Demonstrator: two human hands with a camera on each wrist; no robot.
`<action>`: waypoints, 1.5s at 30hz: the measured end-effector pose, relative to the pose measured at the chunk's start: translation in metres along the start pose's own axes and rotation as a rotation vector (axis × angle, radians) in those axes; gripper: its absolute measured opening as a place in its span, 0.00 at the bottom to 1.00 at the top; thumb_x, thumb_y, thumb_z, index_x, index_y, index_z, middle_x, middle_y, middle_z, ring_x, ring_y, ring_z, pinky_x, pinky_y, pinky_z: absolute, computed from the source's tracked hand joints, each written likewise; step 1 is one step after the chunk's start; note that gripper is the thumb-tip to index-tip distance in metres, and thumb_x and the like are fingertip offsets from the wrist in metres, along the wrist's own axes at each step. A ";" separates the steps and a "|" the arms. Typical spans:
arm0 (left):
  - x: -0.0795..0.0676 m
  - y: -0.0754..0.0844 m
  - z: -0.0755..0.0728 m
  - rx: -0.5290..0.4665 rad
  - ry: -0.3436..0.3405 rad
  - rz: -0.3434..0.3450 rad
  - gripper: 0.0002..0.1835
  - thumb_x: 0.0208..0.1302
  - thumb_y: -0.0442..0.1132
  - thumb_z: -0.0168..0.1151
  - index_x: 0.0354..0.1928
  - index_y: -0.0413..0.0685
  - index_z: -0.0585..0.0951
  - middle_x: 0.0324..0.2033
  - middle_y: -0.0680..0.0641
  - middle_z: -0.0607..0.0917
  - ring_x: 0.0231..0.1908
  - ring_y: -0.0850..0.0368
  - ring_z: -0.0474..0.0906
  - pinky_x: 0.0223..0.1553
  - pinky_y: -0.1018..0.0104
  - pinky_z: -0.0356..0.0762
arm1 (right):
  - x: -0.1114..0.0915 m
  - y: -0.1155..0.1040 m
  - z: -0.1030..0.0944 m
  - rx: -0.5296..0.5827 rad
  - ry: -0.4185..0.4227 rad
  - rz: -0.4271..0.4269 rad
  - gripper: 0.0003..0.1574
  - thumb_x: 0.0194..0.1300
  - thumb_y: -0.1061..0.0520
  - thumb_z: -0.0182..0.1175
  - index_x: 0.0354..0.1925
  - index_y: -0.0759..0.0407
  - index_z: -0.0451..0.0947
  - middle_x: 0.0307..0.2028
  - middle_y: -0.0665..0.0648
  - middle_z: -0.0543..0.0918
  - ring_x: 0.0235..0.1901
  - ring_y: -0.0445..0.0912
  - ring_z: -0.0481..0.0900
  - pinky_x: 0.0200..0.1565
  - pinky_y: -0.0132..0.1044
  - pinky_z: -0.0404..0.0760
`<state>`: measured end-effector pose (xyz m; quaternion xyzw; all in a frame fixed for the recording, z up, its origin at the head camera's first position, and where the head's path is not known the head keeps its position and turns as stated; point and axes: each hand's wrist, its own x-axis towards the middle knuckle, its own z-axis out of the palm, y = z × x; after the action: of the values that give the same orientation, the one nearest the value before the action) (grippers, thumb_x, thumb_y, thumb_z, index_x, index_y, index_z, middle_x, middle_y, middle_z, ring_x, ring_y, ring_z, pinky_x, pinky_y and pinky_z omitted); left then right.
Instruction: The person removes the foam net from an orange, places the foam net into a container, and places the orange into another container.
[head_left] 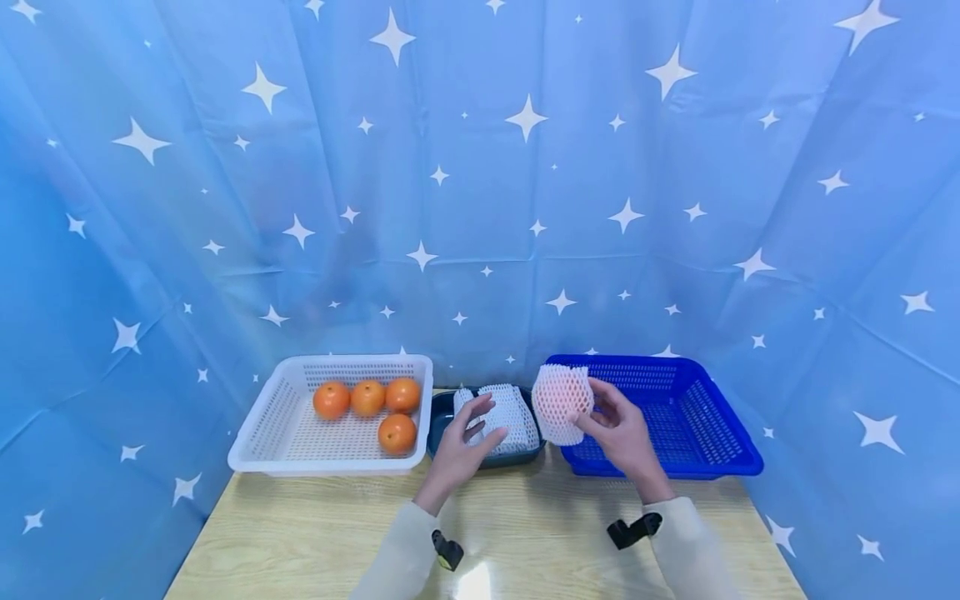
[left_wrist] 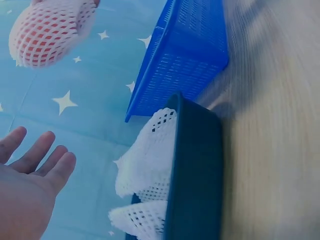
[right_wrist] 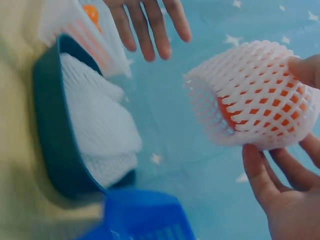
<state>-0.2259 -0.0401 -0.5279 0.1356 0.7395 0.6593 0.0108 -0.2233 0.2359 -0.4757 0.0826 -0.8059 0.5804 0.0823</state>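
My right hand [head_left: 624,431] grips an orange [right_wrist: 280,107] wrapped in a white foam net sleeve [head_left: 562,404], held up by the near left corner of the blue basket [head_left: 720,417]. In the right wrist view, thumb and fingers press the sleeve from opposite sides, and its open end faces left. My left hand [head_left: 459,450] hovers over the dark green tray [left_wrist: 197,175] with fingers spread, holding nothing. Several more foam net sleeves [head_left: 510,421] lie in that tray. Part of another orange [head_left: 600,417] shows in the blue basket behind the right fingers.
A white basket [head_left: 255,433] with several oranges [head_left: 367,398] stands on the left of the wooden table [head_left: 322,533]. The green tray sits between the two baskets. Behind them hangs a blue curtain [head_left: 480,208] with white stars.
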 end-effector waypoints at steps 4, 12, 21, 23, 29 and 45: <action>-0.014 -0.005 -0.008 -0.067 -0.024 0.016 0.33 0.71 0.46 0.65 0.74 0.59 0.66 0.71 0.43 0.73 0.73 0.41 0.67 0.74 0.41 0.66 | -0.015 0.004 0.021 0.112 -0.020 -0.002 0.39 0.65 0.58 0.71 0.71 0.59 0.69 0.64 0.64 0.77 0.55 0.33 0.79 0.57 0.21 0.80; -0.044 -0.019 -0.016 -0.112 -0.061 -0.067 0.36 0.71 0.47 0.65 0.77 0.55 0.63 0.71 0.40 0.72 0.73 0.42 0.67 0.74 0.45 0.68 | -0.042 0.023 0.061 0.168 -0.053 -0.015 0.40 0.61 0.62 0.73 0.69 0.60 0.70 0.63 0.65 0.78 0.57 0.37 0.79 0.61 0.25 0.79; -0.068 -0.049 -0.016 -0.150 -0.084 -0.126 0.37 0.71 0.42 0.65 0.77 0.43 0.62 0.68 0.38 0.74 0.70 0.39 0.69 0.73 0.42 0.69 | -0.065 0.054 0.097 0.223 -0.119 -0.077 0.38 0.59 0.66 0.72 0.66 0.64 0.72 0.63 0.68 0.77 0.58 0.41 0.79 0.60 0.29 0.82; -0.071 -0.055 -0.014 -0.145 -0.089 -0.135 0.37 0.70 0.43 0.66 0.76 0.43 0.63 0.68 0.37 0.74 0.69 0.39 0.69 0.72 0.42 0.70 | -0.069 0.061 0.102 0.226 -0.139 -0.083 0.38 0.60 0.65 0.72 0.66 0.63 0.72 0.63 0.69 0.76 0.58 0.41 0.78 0.60 0.30 0.82; -0.076 -0.073 -0.009 -0.145 -0.093 -0.168 0.40 0.66 0.42 0.71 0.75 0.42 0.64 0.68 0.36 0.73 0.69 0.40 0.70 0.71 0.51 0.74 | -0.079 0.083 0.116 0.231 -0.173 -0.087 0.37 0.60 0.66 0.72 0.66 0.62 0.72 0.63 0.68 0.76 0.60 0.41 0.76 0.61 0.32 0.83; -0.084 -0.098 -0.005 -0.088 -0.090 -0.138 0.43 0.55 0.33 0.75 0.74 0.49 0.68 0.66 0.37 0.76 0.66 0.46 0.74 0.66 0.65 0.77 | -0.097 0.107 0.133 0.290 -0.247 0.096 0.46 0.52 0.64 0.77 0.67 0.54 0.69 0.66 0.62 0.72 0.63 0.55 0.78 0.64 0.34 0.81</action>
<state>-0.1640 -0.0727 -0.6370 0.1134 0.7161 0.6821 0.0953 -0.1580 0.1468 -0.6377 0.1257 -0.7209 0.6791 -0.0579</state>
